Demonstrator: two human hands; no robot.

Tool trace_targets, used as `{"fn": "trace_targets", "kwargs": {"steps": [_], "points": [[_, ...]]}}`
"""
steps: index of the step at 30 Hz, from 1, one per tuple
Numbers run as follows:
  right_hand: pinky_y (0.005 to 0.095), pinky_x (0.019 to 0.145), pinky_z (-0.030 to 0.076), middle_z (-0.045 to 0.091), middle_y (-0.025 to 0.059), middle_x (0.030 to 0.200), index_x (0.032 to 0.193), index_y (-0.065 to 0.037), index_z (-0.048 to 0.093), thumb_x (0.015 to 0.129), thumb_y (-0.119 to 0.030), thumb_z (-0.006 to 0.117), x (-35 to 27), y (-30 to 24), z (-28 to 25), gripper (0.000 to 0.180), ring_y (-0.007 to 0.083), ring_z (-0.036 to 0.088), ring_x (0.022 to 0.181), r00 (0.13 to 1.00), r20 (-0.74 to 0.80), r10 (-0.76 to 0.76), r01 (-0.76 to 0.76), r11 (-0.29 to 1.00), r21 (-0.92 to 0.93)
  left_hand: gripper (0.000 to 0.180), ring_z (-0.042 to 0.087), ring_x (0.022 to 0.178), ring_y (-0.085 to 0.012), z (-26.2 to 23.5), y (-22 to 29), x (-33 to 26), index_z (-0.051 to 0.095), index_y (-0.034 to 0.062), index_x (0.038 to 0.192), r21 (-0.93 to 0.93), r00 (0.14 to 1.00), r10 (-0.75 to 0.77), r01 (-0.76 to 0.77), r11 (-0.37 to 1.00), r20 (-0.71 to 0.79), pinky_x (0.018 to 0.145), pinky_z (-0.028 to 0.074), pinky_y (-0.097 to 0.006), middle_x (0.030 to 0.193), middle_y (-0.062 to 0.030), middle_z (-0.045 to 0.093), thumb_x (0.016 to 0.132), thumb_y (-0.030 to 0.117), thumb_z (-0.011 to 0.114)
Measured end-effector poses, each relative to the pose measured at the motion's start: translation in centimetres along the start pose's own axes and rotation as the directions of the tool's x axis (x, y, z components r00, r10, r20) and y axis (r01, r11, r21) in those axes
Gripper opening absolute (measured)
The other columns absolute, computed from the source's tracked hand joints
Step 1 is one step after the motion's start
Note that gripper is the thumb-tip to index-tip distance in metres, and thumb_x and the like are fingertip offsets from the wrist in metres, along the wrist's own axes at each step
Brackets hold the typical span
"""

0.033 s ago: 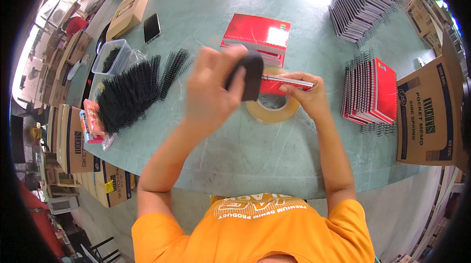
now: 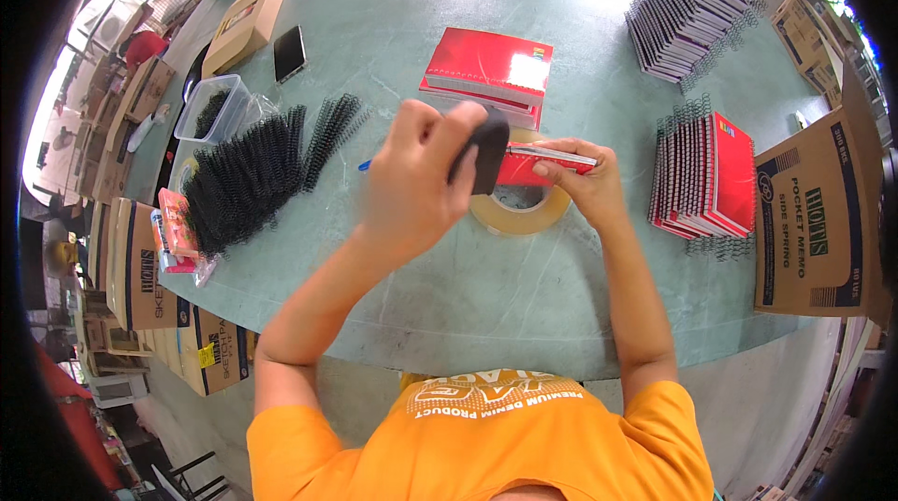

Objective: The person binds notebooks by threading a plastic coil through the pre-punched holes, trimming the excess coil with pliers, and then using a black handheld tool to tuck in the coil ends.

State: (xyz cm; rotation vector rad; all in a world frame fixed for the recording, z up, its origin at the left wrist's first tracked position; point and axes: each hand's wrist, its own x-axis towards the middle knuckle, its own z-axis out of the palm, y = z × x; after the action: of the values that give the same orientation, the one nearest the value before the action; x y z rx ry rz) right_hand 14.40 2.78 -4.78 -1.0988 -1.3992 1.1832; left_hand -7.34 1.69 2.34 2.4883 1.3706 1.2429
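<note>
My left hand [image 2: 419, 169], slightly blurred, is closed around a black rounded flat piece [image 2: 485, 151] whose kind I cannot make out. Its edge meets the left end of a small red notebook [image 2: 535, 164]. The notebook's other end is pinched by my right hand [image 2: 591, 178], thumb on the near side. Both hands work above a wide roll of clear tape [image 2: 519, 218] lying on the table. Just beyond it sits a short stack of red notebooks [image 2: 491, 66]. A small blue tip [image 2: 365, 165] shows left of my left hand.
Black spiral coils [image 2: 248, 178] lie in a heap on the left, beside a clear plastic tub [image 2: 213, 108] and a phone [image 2: 290, 54]. On the right stand coil-bound red notebooks [image 2: 706, 178], a taller notebook stack [image 2: 687, 19] and a cardboard box [image 2: 814, 211].
My left hand and the black piece have shifted a little to the right. The blue tip has come into sight. My right hand and the notebook stay almost in place.
</note>
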Motion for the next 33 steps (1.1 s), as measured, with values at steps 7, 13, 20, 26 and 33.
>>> {"fn": "trace_targets", "kwargs": {"steps": [7, 13, 20, 26, 33], "points": [[0.0226, 0.074, 0.050, 0.069, 0.0030, 0.092, 0.098, -0.001, 0.069, 0.077, -0.010, 0.075, 0.2, 0.9, -1.0, 0.024, 0.0075, 0.061, 0.082, 1.000, -0.011, -0.016, 0.016, 0.999, 0.031, 0.038, 0.059, 0.088, -0.0276, 1.7, 2.2, -2.5, 0.061, 0.0088, 0.105, -0.246, 0.908, 0.088, 0.017, 0.969, 0.409, 0.077, 0.049, -0.037, 0.090, -0.0108, 0.059, 0.071, 0.014, 0.076], [0.0243, 0.078, 0.049, 0.069, 0.0058, 0.094, 0.099, 0.000, 0.069, 0.076, -0.007, 0.075, 0.1, 0.8, -0.7, 0.025, 0.0098, 0.061, 0.084, 0.999, 0.054, -0.002, 0.000, 0.999, 0.050, 0.030, 0.056, 0.083, -0.0239, 3.8, -2.5, 0.7, 0.061, 0.0090, 0.098, -0.075, 0.962, 0.251, -0.244, 0.967, 0.104, 0.077, 0.041, -0.035, 0.089, -0.0070, 0.056, 0.073, 0.019, 0.074], [0.0252, 0.081, 0.049, 0.067, 0.0048, 0.102, 0.106, -0.004, 0.068, 0.079, -0.009, 0.072, 0.1, 1.1, -1.0, 0.027, 0.0095, 0.060, 0.091, 0.997, 0.072, -0.002, -0.006, 0.994, 0.110, 0.015, 0.057, 0.078, -0.0221, 3.3, -2.2, 1.1, 0.059, 0.0074, 0.090, -0.041, 0.954, 0.222, -0.218, 0.975, 0.200, 0.074, 0.040, -0.036, 0.078, -0.0037, 0.060, 0.080, 0.015, 0.067], [0.0249, 0.081, 0.048, 0.067, 0.0042, 0.101, 0.106, -0.005, 0.069, 0.080, -0.009, 0.071, -0.1, 0.9, -0.9, 0.026, 0.0096, 0.059, 0.090, 0.997, 0.079, 0.000, -0.008, 0.995, 0.102, 0.014, 0.058, 0.078, -0.0232, 2.9, -3.1, 1.7, 0.060, 0.0065, 0.092, 0.070, 0.861, 0.060, -0.110, 0.991, 0.506, 0.073, 0.041, -0.037, 0.079, -0.0045, 0.062, 0.087, 0.020, 0.059], [0.0246, 0.079, 0.048, 0.067, 0.0035, 0.100, 0.105, -0.004, 0.068, 0.080, -0.009, 0.071, -0.1, 0.8, -0.9, 0.026, 0.0092, 0.059, 0.088, 0.995, 0.077, -0.065, 0.061, 0.997, 0.042, 0.012, 0.057, 0.078, -0.0255, 3.4, -2.2, 1.6, 0.059, 0.0049, 0.084, -0.053, 0.936, 0.183, -0.175, 0.983, 0.301, 0.075, 0.042, -0.039, 0.077, -0.0070, 0.060, 0.085, 0.017, 0.059]]}}
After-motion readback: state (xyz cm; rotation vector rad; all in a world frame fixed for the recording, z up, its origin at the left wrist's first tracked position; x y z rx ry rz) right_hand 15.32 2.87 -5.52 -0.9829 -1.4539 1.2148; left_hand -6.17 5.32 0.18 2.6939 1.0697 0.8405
